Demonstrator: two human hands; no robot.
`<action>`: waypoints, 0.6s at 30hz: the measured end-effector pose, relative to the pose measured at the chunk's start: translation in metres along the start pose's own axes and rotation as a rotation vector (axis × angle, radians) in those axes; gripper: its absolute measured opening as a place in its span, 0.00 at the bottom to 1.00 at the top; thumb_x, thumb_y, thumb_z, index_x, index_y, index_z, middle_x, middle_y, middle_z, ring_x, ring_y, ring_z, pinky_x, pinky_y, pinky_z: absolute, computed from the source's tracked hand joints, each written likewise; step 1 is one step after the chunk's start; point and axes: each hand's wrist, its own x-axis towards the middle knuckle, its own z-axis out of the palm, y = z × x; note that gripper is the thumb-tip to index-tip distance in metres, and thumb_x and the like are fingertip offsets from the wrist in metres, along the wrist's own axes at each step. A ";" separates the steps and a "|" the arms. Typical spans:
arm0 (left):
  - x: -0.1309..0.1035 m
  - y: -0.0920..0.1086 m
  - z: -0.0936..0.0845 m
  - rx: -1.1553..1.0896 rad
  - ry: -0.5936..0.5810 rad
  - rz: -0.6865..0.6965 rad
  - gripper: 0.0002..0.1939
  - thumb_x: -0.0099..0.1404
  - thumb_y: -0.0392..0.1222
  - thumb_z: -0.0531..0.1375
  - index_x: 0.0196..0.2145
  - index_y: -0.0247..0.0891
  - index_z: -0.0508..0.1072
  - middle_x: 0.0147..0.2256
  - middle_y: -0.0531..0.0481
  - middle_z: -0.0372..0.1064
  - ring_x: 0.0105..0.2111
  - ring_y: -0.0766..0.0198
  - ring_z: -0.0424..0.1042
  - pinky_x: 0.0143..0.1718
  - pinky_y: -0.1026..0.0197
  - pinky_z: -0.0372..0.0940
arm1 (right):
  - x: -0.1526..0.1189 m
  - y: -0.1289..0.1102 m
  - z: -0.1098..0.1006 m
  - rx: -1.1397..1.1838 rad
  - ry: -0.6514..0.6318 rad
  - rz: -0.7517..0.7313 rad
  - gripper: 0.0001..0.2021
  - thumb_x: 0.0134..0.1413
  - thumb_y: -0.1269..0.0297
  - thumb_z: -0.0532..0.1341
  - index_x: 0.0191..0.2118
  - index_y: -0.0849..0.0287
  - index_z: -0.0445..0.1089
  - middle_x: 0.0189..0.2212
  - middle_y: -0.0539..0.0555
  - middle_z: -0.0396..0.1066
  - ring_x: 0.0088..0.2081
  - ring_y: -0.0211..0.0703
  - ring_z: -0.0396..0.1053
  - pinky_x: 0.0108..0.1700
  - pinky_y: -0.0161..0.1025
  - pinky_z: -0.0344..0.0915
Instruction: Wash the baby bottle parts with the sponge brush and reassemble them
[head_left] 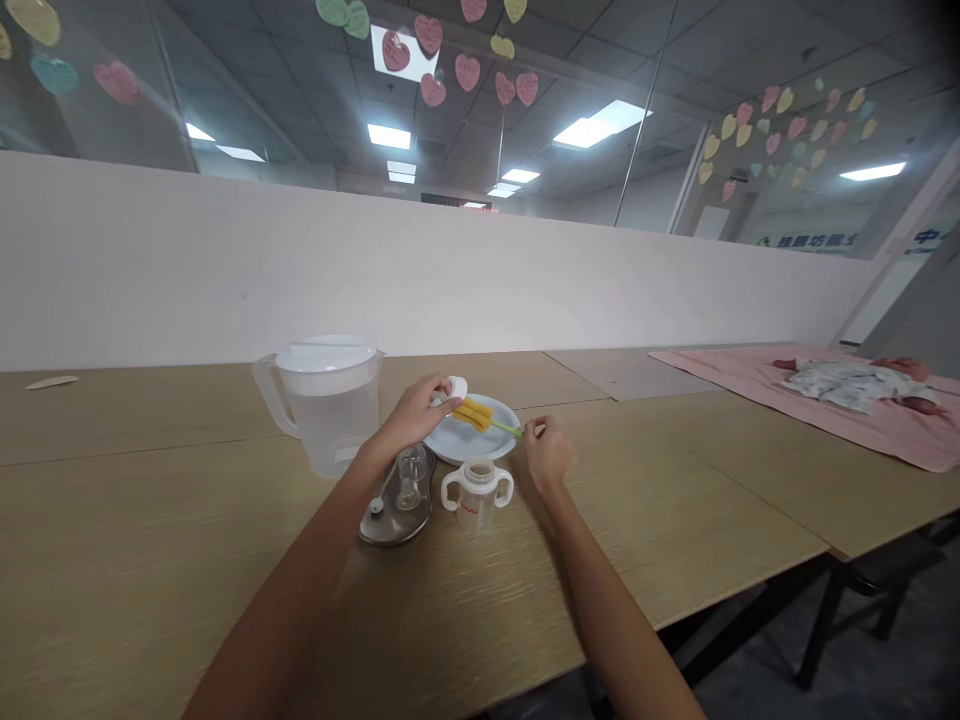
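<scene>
Pinched in my left hand [420, 410] is a white bottle collar or cap [457, 387]. My right hand [549, 453] is closed on the green handle of a brush with a yellow sponge head [474, 414]. The sponge end meets the white piece above a pale plate [504, 414]; whether it goes inside, I cannot tell. Just in front of the plate stands a clear baby bottle [478, 497] with two white handles and no top on it. Left of that, a kidney-shaped metal tray [401, 535] holds a clear dome-shaped cover [411, 475] and a thin straw with a weighted end.
A lidded clear pitcher [335, 410] of water stands left of the tray. At the right a pink cloth [926, 440] bears a baby-like figure [847, 383] in patterned clothes. A low white wall [450, 280] runs behind the table [675, 510], and a stool [877, 580] stands below right.
</scene>
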 end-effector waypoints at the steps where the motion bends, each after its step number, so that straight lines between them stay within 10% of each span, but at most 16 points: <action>1: 0.001 0.001 0.001 -0.087 -0.017 -0.004 0.11 0.58 0.49 0.56 0.31 0.39 0.64 0.40 0.51 0.67 0.42 0.60 0.67 0.43 0.60 0.60 | 0.000 0.000 0.000 0.000 -0.001 0.002 0.14 0.56 0.59 0.49 0.40 0.56 0.70 0.27 0.53 0.71 0.29 0.41 0.66 0.31 0.34 0.53; 18: 0.005 -0.031 0.014 -0.272 -0.051 -0.122 0.17 0.57 0.56 0.55 0.32 0.38 0.61 0.30 0.54 0.63 0.34 0.63 0.66 0.35 0.63 0.59 | -0.001 -0.001 -0.003 0.021 -0.021 -0.006 0.14 0.55 0.59 0.50 0.38 0.57 0.71 0.27 0.54 0.71 0.29 0.41 0.67 0.29 0.34 0.51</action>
